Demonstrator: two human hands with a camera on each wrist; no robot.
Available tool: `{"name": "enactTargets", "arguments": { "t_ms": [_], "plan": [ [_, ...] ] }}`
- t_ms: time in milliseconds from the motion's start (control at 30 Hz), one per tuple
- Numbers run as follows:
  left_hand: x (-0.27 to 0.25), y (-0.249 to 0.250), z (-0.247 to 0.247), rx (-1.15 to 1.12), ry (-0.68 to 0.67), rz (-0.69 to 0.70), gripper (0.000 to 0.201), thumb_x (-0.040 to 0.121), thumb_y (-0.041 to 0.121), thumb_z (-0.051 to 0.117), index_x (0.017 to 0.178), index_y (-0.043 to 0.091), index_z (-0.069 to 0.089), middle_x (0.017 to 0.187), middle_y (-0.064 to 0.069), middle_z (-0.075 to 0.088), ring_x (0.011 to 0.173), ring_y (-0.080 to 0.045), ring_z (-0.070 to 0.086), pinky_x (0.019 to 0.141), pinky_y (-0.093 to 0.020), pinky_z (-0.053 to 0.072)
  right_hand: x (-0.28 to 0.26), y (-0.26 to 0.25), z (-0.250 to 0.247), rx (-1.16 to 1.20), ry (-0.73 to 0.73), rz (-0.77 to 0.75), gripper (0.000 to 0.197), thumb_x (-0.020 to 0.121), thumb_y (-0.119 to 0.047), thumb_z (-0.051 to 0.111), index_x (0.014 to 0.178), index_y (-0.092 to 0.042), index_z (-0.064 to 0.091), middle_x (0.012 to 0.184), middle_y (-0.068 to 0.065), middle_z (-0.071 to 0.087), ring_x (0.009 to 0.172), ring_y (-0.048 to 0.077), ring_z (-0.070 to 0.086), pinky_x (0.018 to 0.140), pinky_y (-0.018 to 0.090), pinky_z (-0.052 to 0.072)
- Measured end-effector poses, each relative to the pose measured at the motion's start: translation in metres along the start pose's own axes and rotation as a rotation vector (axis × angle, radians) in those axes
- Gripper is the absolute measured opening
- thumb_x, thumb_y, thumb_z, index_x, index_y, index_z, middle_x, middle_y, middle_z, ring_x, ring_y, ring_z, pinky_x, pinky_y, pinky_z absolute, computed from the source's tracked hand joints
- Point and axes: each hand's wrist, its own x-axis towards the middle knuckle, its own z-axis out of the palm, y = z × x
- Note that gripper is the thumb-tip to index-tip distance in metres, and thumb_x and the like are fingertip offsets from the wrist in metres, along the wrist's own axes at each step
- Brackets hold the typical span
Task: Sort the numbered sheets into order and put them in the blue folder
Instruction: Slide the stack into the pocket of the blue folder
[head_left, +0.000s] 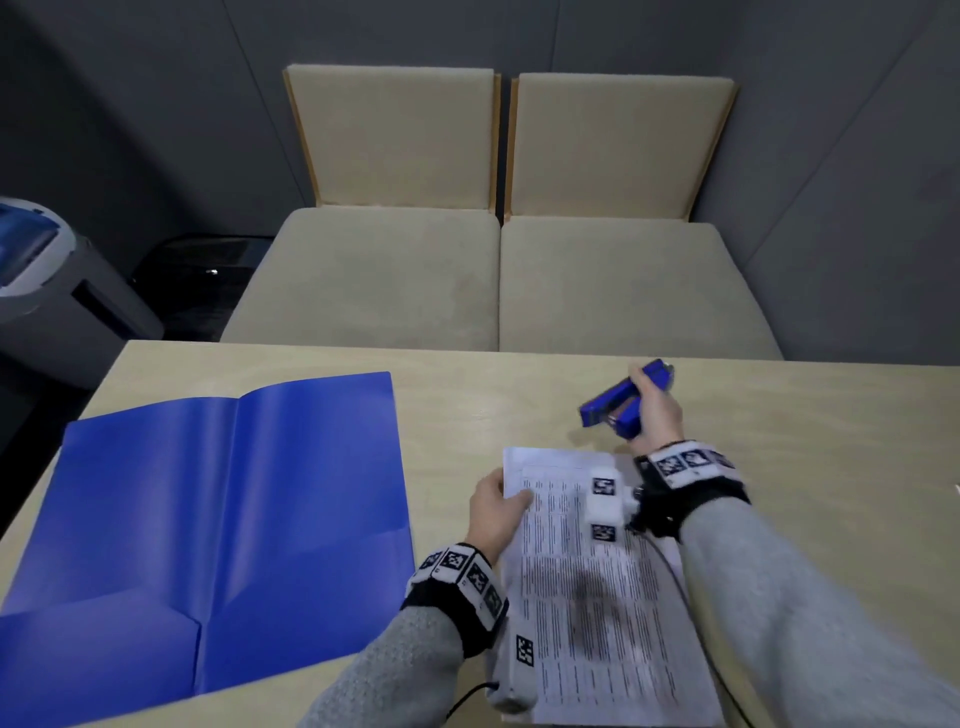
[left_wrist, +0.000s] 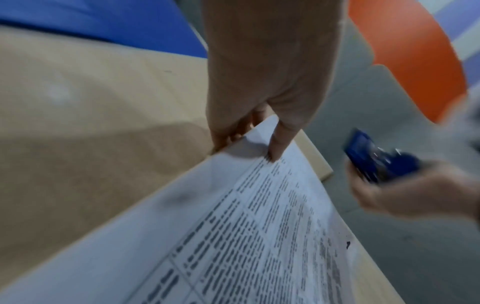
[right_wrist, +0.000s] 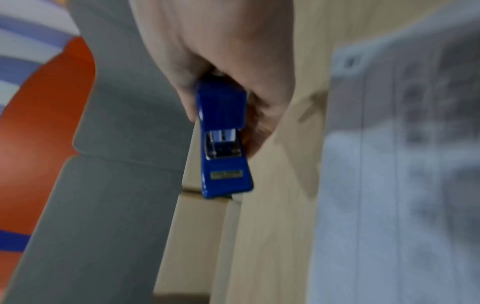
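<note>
sheets pinched at the corner, stapler held above the table

nearest the camera, the printed sheets (head_left: 597, 597) are seen lying on the pale wooden table (head_left: 467, 384), to the right of the blue folder (head_left: 208, 519). their far left corner is lifted and pinched by the left hand (head_left: 496, 512), thumb on top, fingers curled underneath. dense rows of tabular print cover the top sheet, but the writing is too blurred to be read. the folder is laid open and flat, its inner pockets showing at the near edge, well apart from the sheets. just beyond the sheets, a blue stapler (head_left: 621, 402) is gripped in the right hand (head_left: 654, 410), fingers wrapped round its rear, nose tilted down and left above the tabletop. a small gold label is visible on the stapler (right_wrist: 226, 174) but cannot be read. behind the table, two beige upholstered chairs (head_left: 498, 270) are set side by side. a grey machine (head_left: 62, 291) stands at far left.
</note>
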Motion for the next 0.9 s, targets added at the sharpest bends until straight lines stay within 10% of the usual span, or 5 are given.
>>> {"name": "enactTargets", "arguments": {
  "t_ms": [133, 433, 633, 767, 900],
  "plan": [
    [-0.028, 0.004, -0.001, -0.025, -0.007, 0.054, 0.054, 0.098, 0.031, 0.046, 0.147, 0.014, 0.029, 0.15, -0.002, 0.033, 0.141, -0.023, 0.029, 0.115, -0.045, 0.028, 0.014, 0.005, -0.102, -0.84, 0.112, -0.171, 0.034, 0.085, -0.022, 0.065, 0.112, -0.003, 0.055, 0.112, 0.025, 0.059, 0.097, 0.037, 0.059, 0.077, 0.039, 0.046],
    [-0.054, 0.011, -0.029, -0.152, 0.071, 0.135, 0.061, 0.098, 0.034, 0.046, 0.15, 0.018, 0.017, 0.158, 0.002, 0.018, 0.144, -0.017, 0.021, 0.117, -0.046, 0.024, -0.043, 0.032, -0.186, -1.684, 0.234, -0.289, 0.062, 0.09, -0.045, 0.05, 0.141, -0.018, 0.027, 0.143, 0.016, 0.036, 0.13, 0.033, 0.035, 0.108, 0.056, 0.023],
    [-0.048, 0.021, -0.079, -0.236, -0.001, 0.146, 0.062, 0.088, 0.047, 0.058, 0.142, 0.034, 0.033, 0.148, 0.007, 0.037, 0.134, -0.017, 0.041, 0.11, -0.044, 0.035, -0.128, 0.014, -0.093, -0.724, -0.653, -0.104, 0.087, 0.074, -0.058, 0.068, 0.142, -0.017, 0.034, 0.141, 0.006, 0.048, 0.122, 0.019, 0.054, 0.1, 0.037, 0.044],
    [-0.038, 0.023, -0.119, -0.217, 0.056, 0.203, 0.024, 0.092, 0.024, 0.054, 0.115, 0.015, 0.054, 0.118, -0.011, 0.066, 0.102, -0.022, 0.066, 0.094, -0.044, 0.051, -0.149, 0.038, -0.056, -0.404, -0.699, 0.068, 0.036, 0.088, 0.006, 0.054, 0.122, -0.003, 0.053, 0.099, 0.01, 0.071, 0.079, 0.019, 0.073, 0.059, 0.028, 0.057],
    [-0.043, 0.009, -0.155, 0.266, 0.229, 0.114, 0.017, 0.098, 0.025, 0.04, 0.111, 0.015, 0.045, 0.114, -0.017, 0.057, 0.091, -0.028, 0.055, 0.08, -0.039, 0.046, -0.146, 0.067, -0.039, -0.55, -0.586, -0.012, 0.042, 0.089, 0.012, 0.046, 0.123, -0.01, 0.055, 0.102, 0.003, 0.067, 0.096, 0.022, 0.066, 0.079, 0.035, 0.054]
  ]
}}
